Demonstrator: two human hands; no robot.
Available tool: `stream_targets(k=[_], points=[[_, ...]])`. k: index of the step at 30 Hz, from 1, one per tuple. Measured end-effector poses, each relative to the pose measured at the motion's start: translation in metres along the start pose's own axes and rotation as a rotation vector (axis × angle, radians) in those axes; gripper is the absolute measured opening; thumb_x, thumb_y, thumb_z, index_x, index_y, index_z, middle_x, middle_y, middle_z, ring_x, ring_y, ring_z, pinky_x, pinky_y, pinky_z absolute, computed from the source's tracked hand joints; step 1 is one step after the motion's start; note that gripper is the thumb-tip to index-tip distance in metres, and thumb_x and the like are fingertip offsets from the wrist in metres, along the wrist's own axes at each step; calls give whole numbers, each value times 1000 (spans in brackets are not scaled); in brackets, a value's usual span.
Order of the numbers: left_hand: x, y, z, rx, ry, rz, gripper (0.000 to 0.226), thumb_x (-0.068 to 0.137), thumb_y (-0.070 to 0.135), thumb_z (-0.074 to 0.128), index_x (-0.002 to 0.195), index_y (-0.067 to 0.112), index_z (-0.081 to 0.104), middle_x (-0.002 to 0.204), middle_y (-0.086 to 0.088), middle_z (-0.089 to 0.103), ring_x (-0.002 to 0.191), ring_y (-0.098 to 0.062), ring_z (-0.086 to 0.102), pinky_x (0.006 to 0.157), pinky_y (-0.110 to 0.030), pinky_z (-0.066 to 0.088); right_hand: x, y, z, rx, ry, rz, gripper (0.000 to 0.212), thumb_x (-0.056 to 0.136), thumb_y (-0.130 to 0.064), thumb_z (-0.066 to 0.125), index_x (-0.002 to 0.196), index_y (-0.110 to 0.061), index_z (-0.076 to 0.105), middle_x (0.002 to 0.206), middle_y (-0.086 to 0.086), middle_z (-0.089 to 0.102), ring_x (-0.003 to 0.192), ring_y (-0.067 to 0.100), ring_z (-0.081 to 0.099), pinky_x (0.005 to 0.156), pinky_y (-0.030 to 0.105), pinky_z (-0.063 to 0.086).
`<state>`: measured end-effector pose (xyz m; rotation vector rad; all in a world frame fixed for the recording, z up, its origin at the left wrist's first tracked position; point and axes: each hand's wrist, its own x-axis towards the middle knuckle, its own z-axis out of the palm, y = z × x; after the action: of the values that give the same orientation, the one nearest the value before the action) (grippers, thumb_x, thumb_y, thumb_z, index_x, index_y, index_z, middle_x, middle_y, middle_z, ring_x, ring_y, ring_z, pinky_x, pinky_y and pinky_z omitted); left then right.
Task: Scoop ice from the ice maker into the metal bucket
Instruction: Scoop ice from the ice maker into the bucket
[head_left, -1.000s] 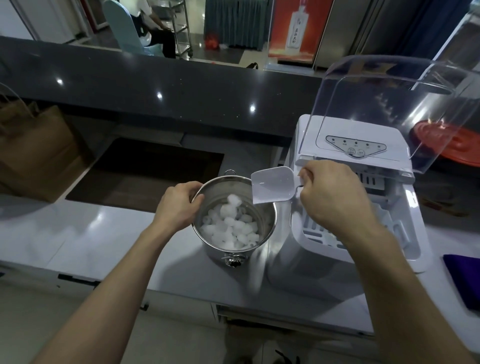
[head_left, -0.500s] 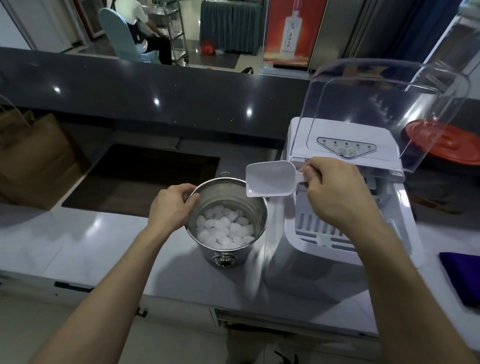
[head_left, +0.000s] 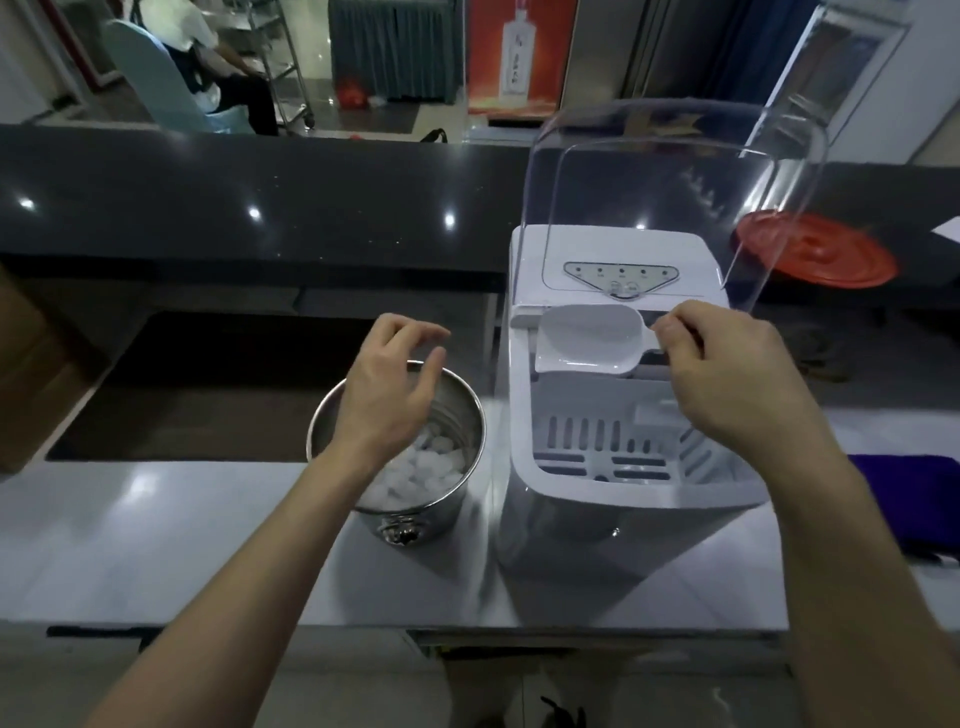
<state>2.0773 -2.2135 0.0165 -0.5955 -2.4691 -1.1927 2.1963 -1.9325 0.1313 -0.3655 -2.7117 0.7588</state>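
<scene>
The metal bucket (head_left: 457, 431) stands on the pale counter, left of the white ice maker (head_left: 613, 499), with ice cubes (head_left: 426, 473) heaped inside. My left hand (head_left: 389, 395) hovers over the bucket's rim with loosely spread fingers and holds nothing. My right hand (head_left: 722, 374) pinches the handle of an empty white plastic scoop (head_left: 587, 340), held level over the back of the ice maker's open basket. The clear lid (head_left: 670, 208) stands raised behind it.
A dark recessed sink (head_left: 218, 384) lies left of the bucket. A black raised counter (head_left: 260, 197) runs across the back with a red round lid (head_left: 821, 254) on it at right. A purple cloth (head_left: 909, 483) lies at the right edge. A brown box (head_left: 26, 374) stands at far left.
My left hand has let go of the bucket's rim and lifted above it. My right hand has carried the empty scoop right, from over the bucket to over the ice maker's basket.
</scene>
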Motion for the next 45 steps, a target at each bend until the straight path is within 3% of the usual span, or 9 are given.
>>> stream_targets(k=[3,8,12,18,27,32,37,41,45], points=[[6,40,19,-73,-31,103,16,106,27,66,120,22,72,126,6,53,115,-8,60,97,-29,57,-4,17,-9,-11,2,7,27,109,-26,51,90,-15,67,86,4,68,83,28,59,73,44,47],[23,78,44,-184,-51,104,16,106,32,67,122,32,68,158,3,38,147,-8,41,116,-25,44,-9,40,-19,-32,-82,-1,19,107,-25,59,96,-16,72,92,-1,68,84,19,61,76,40,49],[34,86,58,-185,-78,66,16,107,32,66,122,34,67,164,1,35,155,-15,34,120,-45,47,-12,50,-17,-28,-132,-41,10,103,-23,68,95,-20,74,95,-7,66,88,11,61,83,36,53],[44,95,71,-195,-32,12,16,106,26,67,122,28,68,149,7,42,150,-9,37,114,-46,52,-11,56,-12,-62,-222,-15,13,103,-13,67,107,-25,70,108,-7,64,97,14,62,88,39,58],[41,100,75,-75,43,36,24,103,12,70,122,24,61,137,5,45,151,-23,43,116,-42,52,1,58,-10,-21,-273,-36,11,108,-20,56,112,-30,60,103,-12,58,96,12,60,85,41,59],[40,104,73,-52,40,14,24,103,14,69,122,23,59,141,-2,46,151,-23,43,106,-4,40,5,58,-3,-104,-375,-21,12,110,-21,51,115,-28,59,113,-4,63,99,18,59,85,40,56],[39,105,72,-13,44,42,23,104,16,69,123,21,57,141,-4,45,146,-26,46,109,-20,51,5,56,8,-41,-380,47,17,110,-21,48,112,-27,63,112,0,66,91,18,63,79,40,58],[38,107,71,-15,45,29,22,103,12,70,123,14,60,140,-11,48,145,-29,48,101,6,33,7,53,14,37,-391,112,18,108,-21,50,107,-26,67,101,-2,67,86,16,68,75,36,59],[39,106,71,-5,50,34,23,103,13,70,122,16,60,138,-7,48,144,-27,49,104,2,33,10,51,17,63,-410,147,20,107,-18,51,106,-23,70,96,-1,69,86,20,70,80,40,62]])
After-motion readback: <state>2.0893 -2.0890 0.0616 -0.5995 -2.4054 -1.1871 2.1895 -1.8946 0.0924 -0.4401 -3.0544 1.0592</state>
